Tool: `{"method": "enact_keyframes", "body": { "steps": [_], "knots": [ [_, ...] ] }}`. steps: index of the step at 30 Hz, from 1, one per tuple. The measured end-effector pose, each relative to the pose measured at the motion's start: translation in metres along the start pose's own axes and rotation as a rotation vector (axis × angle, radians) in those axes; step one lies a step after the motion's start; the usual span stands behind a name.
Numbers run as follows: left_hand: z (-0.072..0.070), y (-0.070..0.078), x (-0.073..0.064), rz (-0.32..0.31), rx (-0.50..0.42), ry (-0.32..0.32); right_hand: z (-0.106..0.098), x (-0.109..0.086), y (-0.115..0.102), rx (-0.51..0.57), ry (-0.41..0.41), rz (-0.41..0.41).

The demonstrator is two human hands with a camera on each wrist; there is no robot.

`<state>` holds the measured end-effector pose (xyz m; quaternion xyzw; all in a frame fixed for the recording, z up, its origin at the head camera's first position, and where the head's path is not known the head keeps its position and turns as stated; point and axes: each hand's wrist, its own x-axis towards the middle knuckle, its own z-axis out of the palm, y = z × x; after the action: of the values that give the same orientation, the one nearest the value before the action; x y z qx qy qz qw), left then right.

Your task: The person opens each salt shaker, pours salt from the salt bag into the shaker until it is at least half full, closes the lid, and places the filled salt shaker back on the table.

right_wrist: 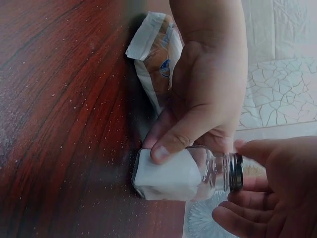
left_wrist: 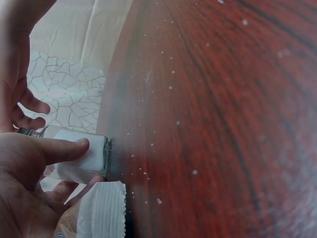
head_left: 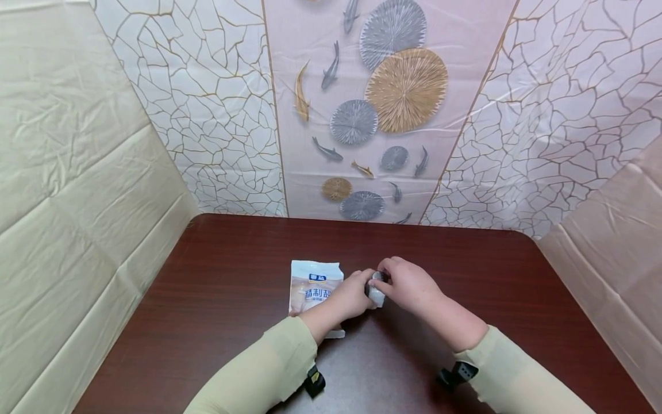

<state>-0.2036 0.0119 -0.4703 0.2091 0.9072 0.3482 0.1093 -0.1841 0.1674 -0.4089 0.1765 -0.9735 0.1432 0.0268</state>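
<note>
A small glass jar (right_wrist: pixel 205 171) stands on the table between my hands, partly filled with white grains that look like salt. My left hand (head_left: pixel 353 296) grips its body, thumb along one side and fingers round the other. At the mouth sits a black lid (right_wrist: pixel 237 172), which my right hand (head_left: pixel 412 283) holds at its rim with thumb and fingers. A bag of salt (head_left: pixel 305 287) with blue print lies just left of the jar, partly hidden under my left wrist.
White grains are scattered over the dark red wooden table (left_wrist: pixel 213 124) near the jar. A patterned cloth (head_left: pixel 222 115) hangs behind the table's far edge. Beige cloth walls (head_left: pixel 67 172) stand along both sides.
</note>
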Motion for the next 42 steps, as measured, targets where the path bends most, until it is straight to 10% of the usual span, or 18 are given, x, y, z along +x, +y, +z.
{"method": "enact_keyframes", "body": {
  "steps": [42],
  "knots": [
    [0.001, -0.002, 0.003, -0.022, 0.012, -0.001, -0.003, -0.004, 0.015, 0.008, 0.010, -0.292]
  ]
}}
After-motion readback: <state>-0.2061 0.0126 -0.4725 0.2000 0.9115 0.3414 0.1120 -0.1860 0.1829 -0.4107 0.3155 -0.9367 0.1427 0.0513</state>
